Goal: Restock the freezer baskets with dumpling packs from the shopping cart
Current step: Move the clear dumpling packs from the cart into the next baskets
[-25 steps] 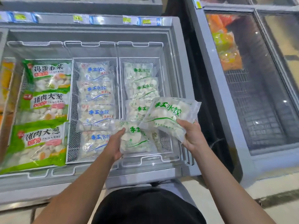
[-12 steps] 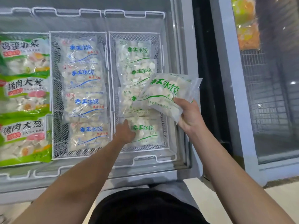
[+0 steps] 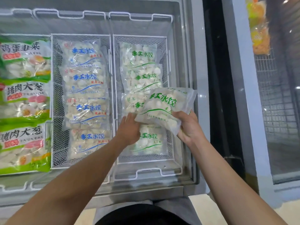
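From the head view, our right hand (image 3: pixel 189 127) grips a dumpling pack (image 3: pixel 165 108) tilted over the right basket (image 3: pixel 168 158). Our left hand (image 3: pixel 129 127) lies flat on the packs beneath. We could catch the pack on the basket's right rim, or let it slide off the uneven stack.

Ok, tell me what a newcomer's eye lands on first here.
First, the clear green-lettered dumpling pack gripped in the right hand, tilted over the right white wire basket. Next, the left hand resting on the green-lettered packs already lying in that basket. Then the big bright-green dumpling bags stacked at far left, beside the middle basket's blue-lettered packs.
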